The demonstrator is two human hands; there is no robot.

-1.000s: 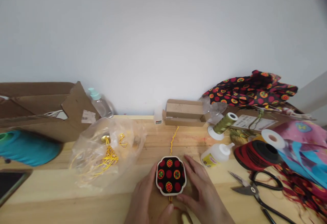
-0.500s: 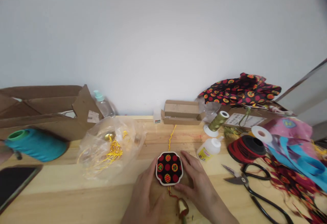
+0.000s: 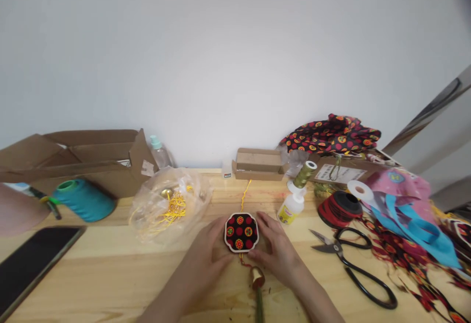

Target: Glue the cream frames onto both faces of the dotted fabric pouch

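A small pendant (image 3: 241, 232) with black floral-print fabric and a pale scalloped rim lies on the wooden table, patterned face up. My left hand (image 3: 206, 250) is closed on its left edge, with its fingertips partly hidden behind the rim. From the right, my right hand (image 3: 274, 248) grips the opposite edge between thumb and fingers. A yellow cord (image 3: 245, 193) runs out from the pendant's top toward the wall. Below the pendant hangs a short cord with a gold bell (image 3: 257, 278), then an olive-green tassel (image 3: 259, 307).
Black-handled scissors (image 3: 353, 259) lie right, near a glue bottle (image 3: 291, 209), a red cord spool (image 3: 340, 208) and blue ribbon (image 3: 423, 229). Left are a plastic bag (image 3: 169, 210) of yellow cords, a teal thread cone (image 3: 84, 200), a phone (image 3: 39, 264) and a cardboard box (image 3: 99, 175).
The camera view has shifted and widened, showing more of the table's left side and of the tassel. Both hands keep their places at the pendant's sides.
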